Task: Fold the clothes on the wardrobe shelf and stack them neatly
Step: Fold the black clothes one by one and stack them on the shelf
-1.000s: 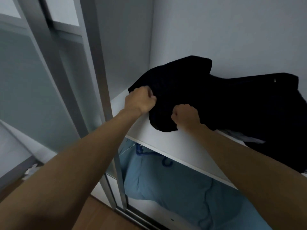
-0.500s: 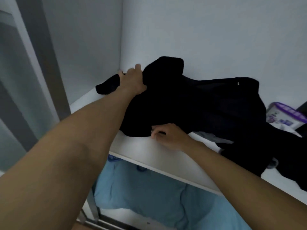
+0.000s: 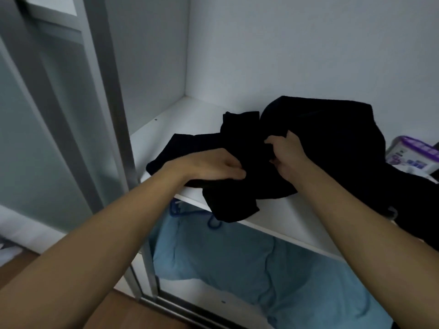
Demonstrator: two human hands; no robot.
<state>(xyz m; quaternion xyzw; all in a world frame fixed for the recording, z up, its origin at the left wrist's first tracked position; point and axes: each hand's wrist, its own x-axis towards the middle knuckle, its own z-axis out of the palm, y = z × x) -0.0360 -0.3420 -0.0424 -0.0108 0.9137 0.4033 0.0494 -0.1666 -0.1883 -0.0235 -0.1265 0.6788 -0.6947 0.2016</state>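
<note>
Black garment (image 3: 332, 138) on shelf (image 3: 190, 124); left hand (image 3: 211, 166) and right hand (image 3: 288, 157) both grip its bunched middle.

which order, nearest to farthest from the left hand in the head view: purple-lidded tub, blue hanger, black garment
1. black garment, in the grip of the left hand
2. blue hanger, just under the shelf edge
3. purple-lidded tub, far right on the shelf

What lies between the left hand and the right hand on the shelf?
Only a bunched fold of the black garment, seen in the head view. The left hand and the right hand both grip it.
</note>
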